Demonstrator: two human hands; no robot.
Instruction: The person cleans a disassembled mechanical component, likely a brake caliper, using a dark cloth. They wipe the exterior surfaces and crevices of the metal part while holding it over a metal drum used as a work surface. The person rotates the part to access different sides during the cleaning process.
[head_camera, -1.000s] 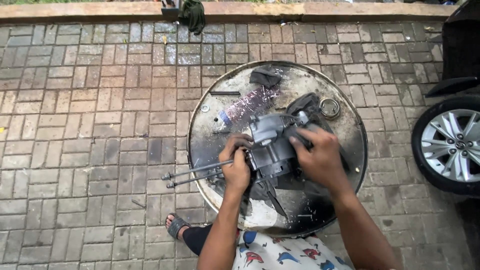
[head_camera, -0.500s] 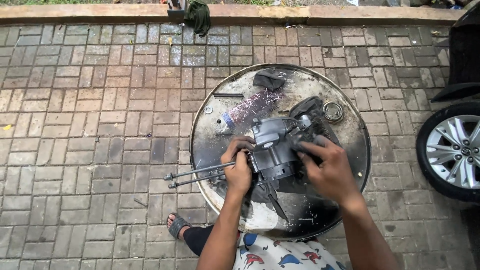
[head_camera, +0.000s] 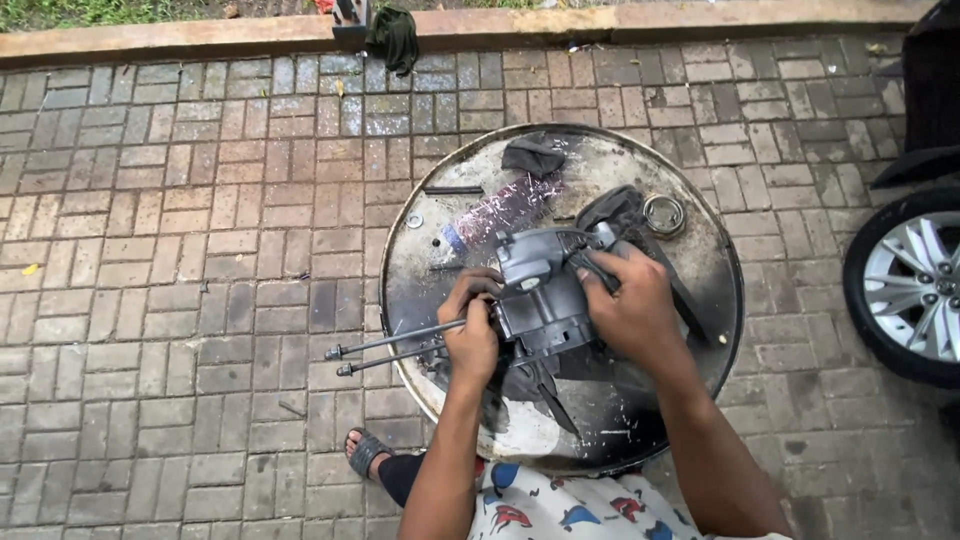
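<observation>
A grey metal engine casing (head_camera: 541, 290) rests on a dirty round metal drum top (head_camera: 700, 262). Two long stud bolts (head_camera: 385, 350) stick out of it to the left, past the drum's rim. My left hand (head_camera: 472, 325) grips the casing's left side where the bolts enter. My right hand (head_camera: 627, 305) presses a dark cloth (head_camera: 615, 210) against the casing's right side. The cloth trails up and to the right from under that hand.
On the drum lie a clear plastic bottle (head_camera: 495, 212), a dark rag (head_camera: 531, 156), a metal ring (head_camera: 663, 214), a thin black rod (head_camera: 452, 189) and a washer (head_camera: 412, 220). A car wheel (head_camera: 912, 283) stands at right. Brick paving surrounds the drum; my sandalled foot (head_camera: 365, 450) is below.
My right hand slid left and up along the casing with the cloth. My left hand kept its grip by the bolts. The view shifted slightly.
</observation>
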